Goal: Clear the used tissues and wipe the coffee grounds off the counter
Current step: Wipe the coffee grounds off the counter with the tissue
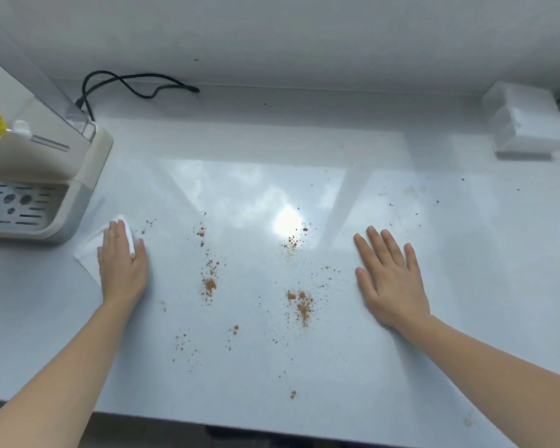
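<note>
Brown coffee grounds (299, 303) lie scattered in several patches over the middle of the white counter (337, 367), with another patch (209, 284) further left. My left hand (122, 263) lies flat with straight fingers on a white tissue (89, 253) near the coffee machine, pressing it to the counter. My right hand (390, 279) rests flat on the bare counter to the right of the grounds, fingers spread and holding nothing.
A beige coffee machine (36, 176) with a drip tray stands at the left, its black cord (136, 84) trailing along the back wall. A white tissue box (527, 124) sits at the back right. The counter's front edge runs along the bottom.
</note>
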